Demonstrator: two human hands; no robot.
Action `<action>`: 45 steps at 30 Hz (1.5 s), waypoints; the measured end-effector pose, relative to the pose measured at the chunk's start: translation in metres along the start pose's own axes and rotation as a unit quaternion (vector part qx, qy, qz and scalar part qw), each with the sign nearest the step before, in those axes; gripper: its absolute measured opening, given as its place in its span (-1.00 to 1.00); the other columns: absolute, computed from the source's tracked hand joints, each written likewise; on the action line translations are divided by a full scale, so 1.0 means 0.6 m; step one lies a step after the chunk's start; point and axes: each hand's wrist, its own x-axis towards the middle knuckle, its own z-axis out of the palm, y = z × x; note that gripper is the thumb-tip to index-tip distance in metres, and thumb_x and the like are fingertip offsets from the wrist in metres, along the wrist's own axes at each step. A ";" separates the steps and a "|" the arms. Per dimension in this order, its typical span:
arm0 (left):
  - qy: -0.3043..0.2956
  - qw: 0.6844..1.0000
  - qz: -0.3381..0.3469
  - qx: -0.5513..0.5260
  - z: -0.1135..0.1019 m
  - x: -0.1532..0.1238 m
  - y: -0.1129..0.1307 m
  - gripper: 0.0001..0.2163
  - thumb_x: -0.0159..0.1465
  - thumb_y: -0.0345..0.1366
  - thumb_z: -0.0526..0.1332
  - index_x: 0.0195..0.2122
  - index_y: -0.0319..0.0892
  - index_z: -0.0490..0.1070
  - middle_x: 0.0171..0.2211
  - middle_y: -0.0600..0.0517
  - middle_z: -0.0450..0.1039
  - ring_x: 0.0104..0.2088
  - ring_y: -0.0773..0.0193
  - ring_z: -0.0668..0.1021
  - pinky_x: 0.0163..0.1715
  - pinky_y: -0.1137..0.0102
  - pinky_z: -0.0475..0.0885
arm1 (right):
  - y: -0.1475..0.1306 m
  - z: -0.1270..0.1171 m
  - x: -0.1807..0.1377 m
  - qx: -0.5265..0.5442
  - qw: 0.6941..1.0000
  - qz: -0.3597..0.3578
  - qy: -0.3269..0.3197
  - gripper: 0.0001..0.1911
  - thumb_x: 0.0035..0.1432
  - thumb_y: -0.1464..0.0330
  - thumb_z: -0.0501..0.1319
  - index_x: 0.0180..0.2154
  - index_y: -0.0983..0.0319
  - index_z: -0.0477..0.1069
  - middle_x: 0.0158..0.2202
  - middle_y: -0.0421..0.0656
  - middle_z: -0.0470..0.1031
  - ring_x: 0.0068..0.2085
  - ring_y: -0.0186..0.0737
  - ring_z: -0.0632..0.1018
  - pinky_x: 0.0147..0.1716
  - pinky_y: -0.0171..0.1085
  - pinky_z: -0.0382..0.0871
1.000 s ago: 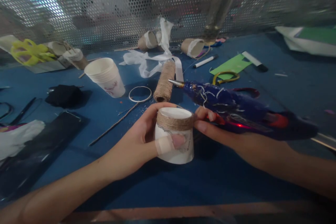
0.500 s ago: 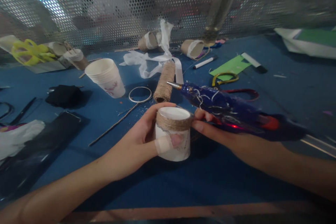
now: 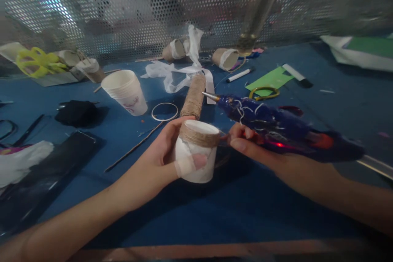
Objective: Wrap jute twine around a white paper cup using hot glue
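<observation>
My left hand (image 3: pixel 167 157) is wrapped round an upside-down white paper cup (image 3: pixel 193 166), thumb with a plaster across its side. A band of brown twine (image 3: pixel 199 136) circles the cup near its top. My right hand (image 3: pixel 248 147) grips a blue hot glue gun (image 3: pixel 276 125), whose metal nozzle (image 3: pixel 210 97) points left above the cup. The right thumb and forefinger pinch the twine at the cup's right edge. A spool of the same twine (image 3: pixel 193 96) lies just behind the cup on the blue table (image 3: pixel 215 213).
A stack of white paper cups (image 3: pixel 124 92) and a thin ring (image 3: pixel 165 111) lie at centre left. White ribbon (image 3: pixel 181 73), cardboard tubes (image 3: pixel 225 57), a marker (image 3: pixel 241 74), green paper (image 3: pixel 270 77), gold-handled scissors (image 3: pixel 264 91), yellow scissors (image 3: pixel 37 62), a black cloth (image 3: pixel 76 112) and a perforated metal screen (image 3: pixel 123 8) surround them.
The cup has shifted slightly left and tilted in my left hand. The glue gun wavered a little and its nozzle stays above the cup.
</observation>
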 end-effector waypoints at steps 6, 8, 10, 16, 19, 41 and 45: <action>-0.002 0.998 -0.025 -0.049 -0.003 -0.002 0.004 -0.51 0.31 -0.21 0.52 0.25 -0.03 0.53 0.19 -0.04 0.66 0.22 -0.06 0.64 0.09 0.28 0.58 | 0.004 -0.006 0.004 -0.017 1.000 -0.006 -0.001 -0.56 0.18 -0.21 0.44 -0.35 -0.01 0.56 -0.33 -0.22 0.57 -0.25 -0.05 0.63 0.04 0.06 0.63; -0.008 0.997 -0.038 -0.072 -0.002 -0.001 0.005 -0.54 0.31 -0.16 0.50 0.22 -0.07 0.56 0.16 -0.09 0.68 0.13 -0.06 0.68 0.00 0.28 0.60 | 0.006 -0.006 0.002 -0.009 1.000 -0.006 -0.001 -0.59 0.18 -0.18 0.46 -0.31 -0.01 0.59 -0.31 -0.23 0.59 -0.24 -0.06 0.63 0.03 0.05 0.64; -0.014 0.993 -0.044 -0.108 0.001 0.001 0.007 -0.57 0.33 -0.11 0.46 0.18 -0.09 0.58 0.14 -0.11 0.70 0.04 -0.03 0.71 -0.07 0.28 0.63 | 0.006 -0.006 0.000 -0.003 1.000 -0.014 0.001 -0.61 0.18 -0.16 0.47 -0.30 -0.02 0.59 -0.29 -0.23 0.60 -0.22 -0.06 0.65 0.06 0.05 0.64; -0.059 0.977 -0.044 -0.202 0.008 0.009 0.018 -0.62 0.35 -0.09 0.44 0.09 -0.18 0.59 -0.04 -0.17 0.73 -0.25 0.05 0.76 -0.26 0.26 0.72 | 0.014 -0.006 -0.001 -0.001 1.000 -0.021 -0.003 -0.65 0.22 -0.12 0.47 -0.27 -0.03 0.58 -0.25 -0.23 0.63 -0.20 -0.07 0.66 0.02 -0.01 0.66; -0.095 0.965 -0.060 -0.237 0.006 0.012 0.018 -0.59 0.31 -0.09 0.49 0.07 -0.23 0.58 -0.10 -0.17 0.71 -0.24 0.01 0.78 -0.27 0.23 0.75 | 0.019 -0.004 0.000 -0.010 0.999 -0.039 0.009 -0.68 0.24 -0.06 0.47 -0.31 -0.01 0.55 -0.25 -0.23 0.63 -0.19 -0.07 0.65 0.02 -0.02 0.63; -0.194 0.944 -0.038 -0.265 -0.005 0.014 0.017 -0.58 0.43 -0.11 0.36 0.18 -0.30 0.62 0.00 -0.15 0.78 -0.17 0.07 0.81 -0.16 0.26 0.76 | 0.009 -0.006 -0.004 -0.022 0.998 0.009 0.063 -0.39 0.06 -0.35 0.41 -0.36 0.05 0.60 -0.33 -0.20 0.67 -0.22 0.01 0.69 0.04 0.11 0.64; -0.190 0.946 -0.044 -0.259 -0.006 0.012 0.017 -0.56 0.39 -0.07 0.41 0.13 -0.32 0.63 -0.04 -0.15 0.75 -0.18 0.07 0.80 -0.17 0.24 0.76 | 0.014 -0.009 -0.004 -0.033 0.997 0.016 0.064 -0.36 0.03 -0.40 0.38 -0.38 0.04 0.57 -0.41 -0.22 0.64 -0.28 -0.01 0.66 0.14 0.18 0.58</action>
